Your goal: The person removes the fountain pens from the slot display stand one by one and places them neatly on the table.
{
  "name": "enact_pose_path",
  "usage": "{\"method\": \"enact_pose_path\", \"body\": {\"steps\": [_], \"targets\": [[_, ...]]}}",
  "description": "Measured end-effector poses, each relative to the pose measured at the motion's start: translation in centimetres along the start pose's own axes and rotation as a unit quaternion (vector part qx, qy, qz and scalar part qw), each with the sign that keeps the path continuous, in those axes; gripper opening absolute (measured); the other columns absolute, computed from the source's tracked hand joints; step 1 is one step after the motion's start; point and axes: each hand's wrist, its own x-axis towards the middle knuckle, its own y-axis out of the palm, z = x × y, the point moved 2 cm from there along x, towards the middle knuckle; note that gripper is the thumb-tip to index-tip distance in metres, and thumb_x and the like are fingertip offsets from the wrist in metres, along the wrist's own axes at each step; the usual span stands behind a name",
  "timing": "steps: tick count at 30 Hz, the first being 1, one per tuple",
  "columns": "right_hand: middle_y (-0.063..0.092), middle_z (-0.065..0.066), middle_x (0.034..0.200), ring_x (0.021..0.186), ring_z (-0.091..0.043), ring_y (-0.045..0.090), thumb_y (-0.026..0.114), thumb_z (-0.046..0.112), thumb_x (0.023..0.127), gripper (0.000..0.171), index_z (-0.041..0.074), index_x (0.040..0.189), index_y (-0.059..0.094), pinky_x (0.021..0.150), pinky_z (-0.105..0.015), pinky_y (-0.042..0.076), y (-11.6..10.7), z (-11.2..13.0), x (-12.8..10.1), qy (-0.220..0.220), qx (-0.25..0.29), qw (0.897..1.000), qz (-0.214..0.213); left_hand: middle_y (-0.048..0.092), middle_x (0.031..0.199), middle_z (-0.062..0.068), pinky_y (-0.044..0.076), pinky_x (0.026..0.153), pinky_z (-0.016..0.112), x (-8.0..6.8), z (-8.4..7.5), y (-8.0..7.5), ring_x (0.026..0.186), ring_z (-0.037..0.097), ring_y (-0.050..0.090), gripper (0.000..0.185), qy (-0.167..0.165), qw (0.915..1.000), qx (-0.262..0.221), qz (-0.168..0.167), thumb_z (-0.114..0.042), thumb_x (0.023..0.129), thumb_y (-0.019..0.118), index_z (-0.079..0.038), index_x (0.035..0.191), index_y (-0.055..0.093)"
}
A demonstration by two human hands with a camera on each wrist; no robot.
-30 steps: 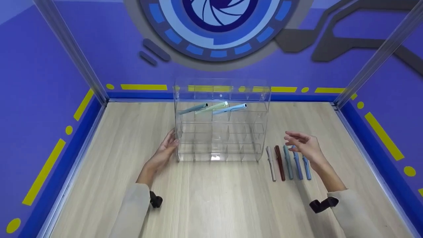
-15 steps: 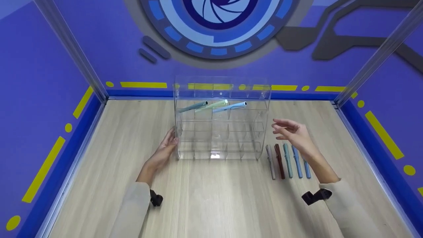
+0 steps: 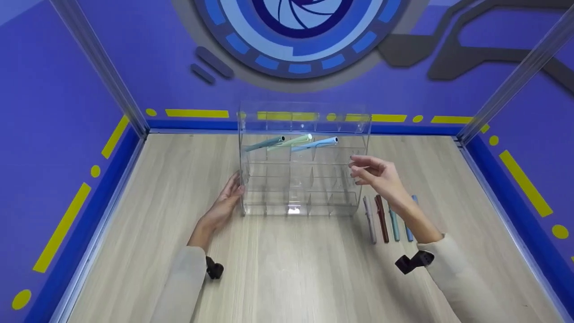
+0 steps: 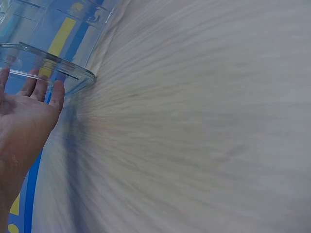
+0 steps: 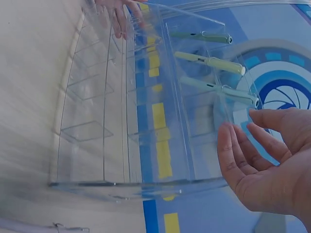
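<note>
A transparent divided pen rack [image 3: 293, 210] stands upright on the table. Three pens lean in its upper row: a dark teal pen [image 3: 265, 143], a pale green pen [image 3: 293, 141] and a light blue pen [image 3: 317, 143]. My left hand [image 3: 219, 206] rests against the rack's left side, its fingers [image 4: 57, 94] fairly straight along the clear wall. At the rack's right edge hovers my right hand [image 3: 383, 179], fingers loosely bent with nothing between them. The right wrist view shows that hand's empty fingers [image 5: 235, 155] near the light blue pen's end.
Right of the rack several pens lie side by side on the wooden table [image 3: 287, 269]: a grey pen [image 3: 370, 220], a dark red pen [image 3: 382, 220], a teal pen [image 3: 394, 226] and blue ones partly under my right forearm. Printed blue panels [image 3: 305, 98] enclose the table.
My right hand has moved left and away from me, from above the lying pens to the rack's right edge. The left hand stays at the rack's left side.
</note>
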Motion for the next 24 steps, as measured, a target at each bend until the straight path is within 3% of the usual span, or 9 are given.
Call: {"method": "enact_pose_path", "body": {"steps": [7,12,17,24], "targets": [[0.073,0.011,0.101,0.089,-0.008,0.071,0.066,0.010,0.100,0.031,-0.004,0.128,0.066,0.077,-0.021,0.062,1.6,0.5,0.9,-0.023,0.005,0.999,-0.025,-0.001,0.175,0.004,0.001,0.133,0.045,0.2,0.2,0.0,0.162,0.024,-0.004,0.076,-0.006,0.9999,-0.007,-0.006,-0.041,0.108,0.050,-0.026,0.166,0.003],[0.072,0.009,0.099,0.084,-0.007,0.070,0.067,0.007,0.099,0.031,-0.002,0.129,0.066,0.073,-0.021,0.062,2.3,0.6,2.0,-0.031,0.022,0.997,-0.066,-0.002,0.175,0.005,0.000,0.133,0.046,0.1,0.0,-0.1,0.162,0.025,-0.005,0.077,-0.006,0.9999,-0.005,-0.007,-0.039,0.108,0.050,-0.025,0.166,0.002],[0.068,0.001,0.111,0.084,-0.005,0.070,0.067,0.006,0.098,0.040,0.003,0.137,0.059,0.072,-0.024,0.063,3.0,0.4,3.2,-0.024,0.049,0.994,-0.093,-0.001,0.175,0.006,0.001,0.133,0.046,0.0,-0.1,-0.1,0.162,0.025,-0.004,0.076,-0.003,1.0000,-0.004,-0.005,-0.039,0.108,0.049,-0.024,0.166,0.002],[0.061,-0.014,0.126,0.085,-0.006,0.072,0.066,0.002,0.098,0.046,0.000,0.142,0.054,0.072,-0.023,0.063,4.7,0.7,4.2,-0.025,0.088,0.992,-0.089,-0.006,0.174,0.007,-0.002,0.133,0.045,-0.1,0.4,0.1,0.162,0.025,-0.009,0.077,-0.002,0.9999,-0.012,-0.006,-0.039,0.109,0.048,-0.023,0.166,0.000]]}}
